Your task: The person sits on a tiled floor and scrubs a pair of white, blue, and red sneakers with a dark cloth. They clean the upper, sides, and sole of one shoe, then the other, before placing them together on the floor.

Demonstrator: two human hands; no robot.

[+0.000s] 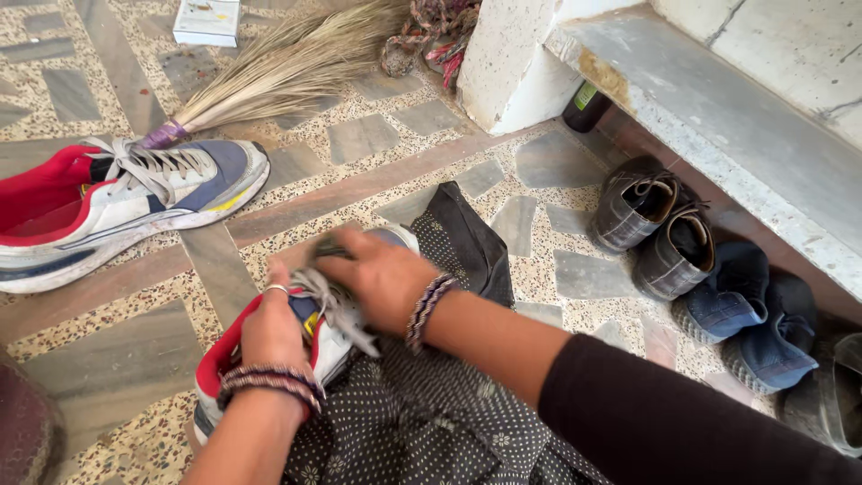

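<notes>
Open floor (117,359) to your left, but the stone ledge (718,117) and a row of shoes hem in the right. Count: two sneakers, two grey shoes (655,229), two blue ones (754,314), one broom (287,63). Your sneaker (328,337) sits on the dotted cloth (422,422) in your lap. Left hand (274,328) fingers grip its collar; right hand (377,274) covers the toe, fingers curled on the laces. The second sneaker (117,207) lies well apart, upper left.
</notes>
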